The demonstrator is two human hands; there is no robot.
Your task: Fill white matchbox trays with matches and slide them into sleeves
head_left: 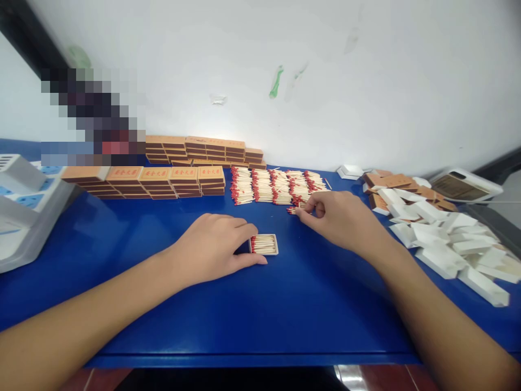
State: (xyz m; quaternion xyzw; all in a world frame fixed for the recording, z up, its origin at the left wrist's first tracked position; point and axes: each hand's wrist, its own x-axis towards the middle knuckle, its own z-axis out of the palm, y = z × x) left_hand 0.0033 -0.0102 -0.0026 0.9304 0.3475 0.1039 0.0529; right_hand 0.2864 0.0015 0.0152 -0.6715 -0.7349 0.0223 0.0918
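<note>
A small white matchbox tray [264, 244] filled with red-tipped matches lies on the blue table [285, 315]. My left hand [215, 244] rests beside it, thumb and fingers closed on the tray's left end. My right hand [337, 217] reaches to the near edge of the rows of loose matches [277, 187] and pinches a few of them between thumb and fingertips.
Stacks of orange matchboxes [163, 182] line the back left of the table, with more behind [203, 149]. A heap of white inner trays [448, 239] and orange sleeves [402, 187] lies at the right. A white power strip [24, 212] sits at the left edge.
</note>
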